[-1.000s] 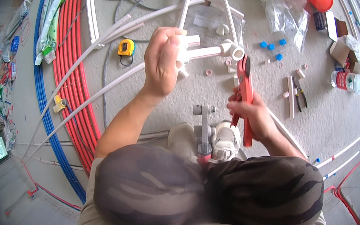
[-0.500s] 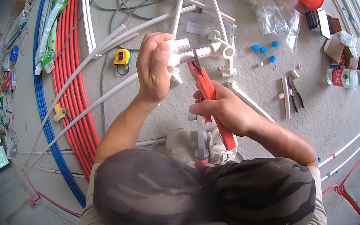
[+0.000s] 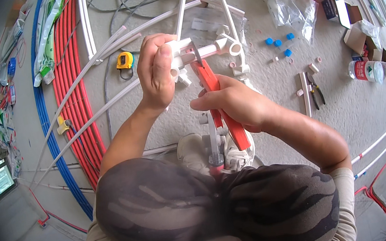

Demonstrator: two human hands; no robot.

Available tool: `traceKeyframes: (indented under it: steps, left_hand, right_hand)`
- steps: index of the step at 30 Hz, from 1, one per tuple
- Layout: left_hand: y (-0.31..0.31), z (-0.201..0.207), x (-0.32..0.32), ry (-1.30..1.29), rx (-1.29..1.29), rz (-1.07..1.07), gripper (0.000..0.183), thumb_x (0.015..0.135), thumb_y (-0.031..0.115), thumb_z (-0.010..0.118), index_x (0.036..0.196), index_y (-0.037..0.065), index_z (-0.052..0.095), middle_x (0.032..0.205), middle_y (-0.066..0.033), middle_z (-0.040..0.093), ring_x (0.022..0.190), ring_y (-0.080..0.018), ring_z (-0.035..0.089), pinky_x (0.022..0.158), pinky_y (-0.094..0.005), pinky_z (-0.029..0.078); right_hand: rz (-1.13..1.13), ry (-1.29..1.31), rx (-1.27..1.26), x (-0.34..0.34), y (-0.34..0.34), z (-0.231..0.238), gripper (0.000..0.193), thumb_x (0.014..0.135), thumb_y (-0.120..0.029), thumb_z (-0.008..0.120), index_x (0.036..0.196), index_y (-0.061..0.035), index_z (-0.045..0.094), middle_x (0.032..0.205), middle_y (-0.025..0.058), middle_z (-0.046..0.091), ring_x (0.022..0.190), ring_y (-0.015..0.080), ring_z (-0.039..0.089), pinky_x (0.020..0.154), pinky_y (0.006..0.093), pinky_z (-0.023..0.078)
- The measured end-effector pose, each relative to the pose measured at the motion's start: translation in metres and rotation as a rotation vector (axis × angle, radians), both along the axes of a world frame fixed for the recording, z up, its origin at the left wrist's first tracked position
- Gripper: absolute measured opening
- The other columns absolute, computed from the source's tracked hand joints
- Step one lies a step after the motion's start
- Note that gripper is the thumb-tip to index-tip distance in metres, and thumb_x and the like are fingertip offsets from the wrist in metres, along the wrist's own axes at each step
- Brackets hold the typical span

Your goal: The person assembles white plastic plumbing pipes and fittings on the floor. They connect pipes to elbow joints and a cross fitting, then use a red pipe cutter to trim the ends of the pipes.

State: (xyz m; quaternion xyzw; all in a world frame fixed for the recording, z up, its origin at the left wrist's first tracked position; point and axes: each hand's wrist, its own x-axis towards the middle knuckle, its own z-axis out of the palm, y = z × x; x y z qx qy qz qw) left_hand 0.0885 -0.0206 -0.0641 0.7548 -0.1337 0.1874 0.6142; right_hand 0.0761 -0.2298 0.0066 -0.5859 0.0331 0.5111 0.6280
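My left hand (image 3: pixel 156 68) is closed around a cluster of white plastic pipe fittings (image 3: pixel 178 58). From that cluster a short white pipe with a pink stripe (image 3: pixel 207 51) runs right to a white tee fitting (image 3: pixel 233 49). My right hand (image 3: pixel 238 100) grips a red-handled pipe cutter (image 3: pixel 209 78), its fingers wrapped round the handles. The cutter's dark blade lies across the pipe, near the left-hand fittings; whether it bites in cannot be told. Below the cutter, between my shoes, stands a device with a grey and red base (image 3: pixel 216 159).
Blue pipes (image 3: pixel 45 123) and red pipes (image 3: pixel 70 94) run along the left floor. A yellow tape measure (image 3: pixel 124 60) lies near my left hand. Long white pipes (image 3: pixel 182 6) reach beyond it. Right are blue caps (image 3: pixel 277 43), pliers (image 3: pixel 317 90) and a plastic bottle (image 3: pixel 372 71).
The whole view has shifted slightly. Both hands have moved a little left with the fittings and the cutter. The blade sits slightly closer to my left hand along the pipe.
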Motion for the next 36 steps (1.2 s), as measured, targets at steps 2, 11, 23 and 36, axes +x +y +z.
traceKeyframes:
  steps: [2, 11, 23, 36]
  left_hand:
    - [-0.002, 0.001, -0.002, 0.032, -0.031, -0.004, 0.031, 0.113, 0.022, 0.045, 0.118, -0.003, 0.062, 0.114, -0.0092, 0.061, 0.086, -0.0101, 0.056, 0.071, -0.0252, 0.048]
    - [0.005, 0.0, 0.004, -0.149, 0.133, 0.019, 0.031, 0.11, 0.02, 0.047, 0.118, -0.006, 0.062, 0.115, -0.0163, 0.061, 0.096, -0.0193, 0.06, 0.085, -0.0334, 0.051]
    - [0.004, 0.002, 0.002, -0.119, 0.12, 0.023, 0.031, 0.109, 0.019, 0.047, 0.117, -0.007, 0.063, 0.116, -0.0173, 0.061, 0.098, -0.021, 0.061, 0.087, -0.0345, 0.051]
    - [0.001, -0.009, -0.001, -0.141, 0.105, -0.002, 0.036, 0.11, 0.024, 0.047, 0.125, -0.006, 0.058, 0.124, -0.0167, 0.056, 0.105, -0.0215, 0.059, 0.093, -0.0344, 0.05]
  right_hand:
    - [0.05, 0.03, 0.0, 0.004, -0.002, 0.001, 0.031, 0.093, -0.027, 0.077, 0.097, -0.0032, 0.058, 0.078, 0.001, 0.054, 0.071, 0.0119, 0.051, 0.064, 0.0333, 0.043]
    - [0.017, -0.035, -0.013, 0.0, -0.004, 0.0, 0.03, 0.093, -0.026, 0.077, 0.097, -0.0024, 0.059, 0.084, 0.0017, 0.054, 0.076, 0.0108, 0.049, 0.066, 0.0331, 0.042]
    - [0.057, -0.032, -0.036, 0.005, -0.006, 0.003, 0.023, 0.096, -0.023, 0.076, 0.096, -0.0041, 0.064, 0.083, -0.0004, 0.061, 0.071, 0.0076, 0.054, 0.063, 0.0278, 0.044]
    - [0.075, -0.219, -0.169, -0.001, -0.004, -0.006, 0.035, 0.096, -0.028, 0.076, 0.11, -0.0001, 0.06, 0.09, 0.004, 0.063, 0.081, 0.0127, 0.059, 0.073, 0.0322, 0.049]
